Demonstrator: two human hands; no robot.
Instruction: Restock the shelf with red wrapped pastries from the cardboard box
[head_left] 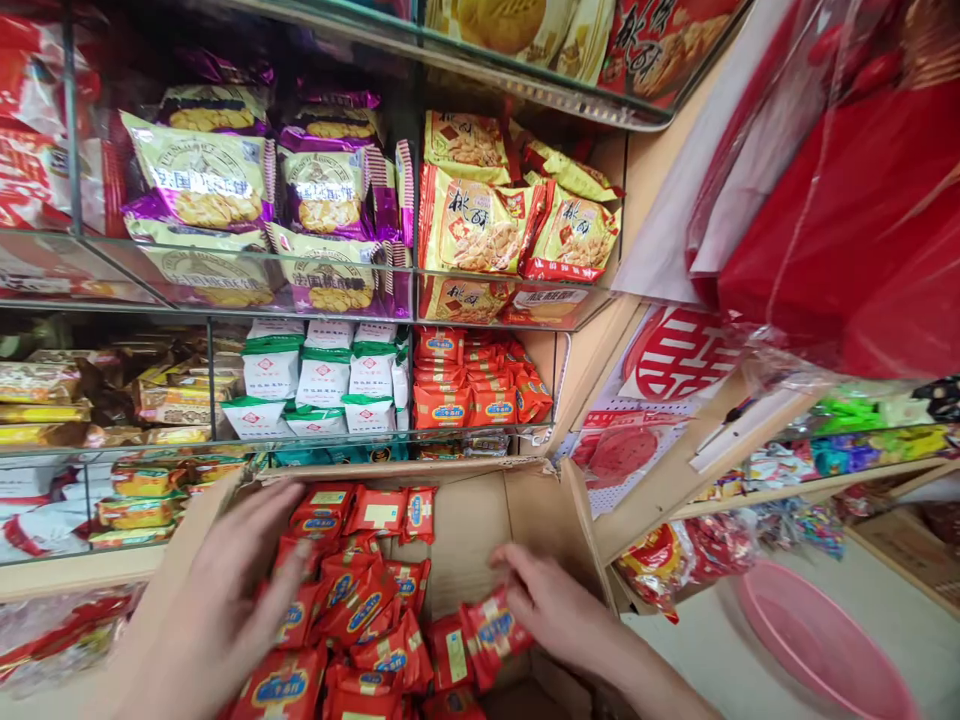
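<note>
An open cardboard box full of small red snack packets lies in front of me, below the shelves. My left hand hovers over the box's left side, blurred by motion, with thumb and fingers apart and nothing visible in it. Over the right part of the box, my right hand has curled fingers at the edge of one red snack packet, which tilts up beside the others. The hand's underside, and part of its grip, is hidden. Matching red packets stand stacked on the shelf behind the box.
Glass-fronted shelves hold purple-and-cream cookie packs, yellow-red pastry packs and white-green packets. Red plastic-wrapped goods hang at upper right. A pink basin sits low on the right, near a wooden shelf post.
</note>
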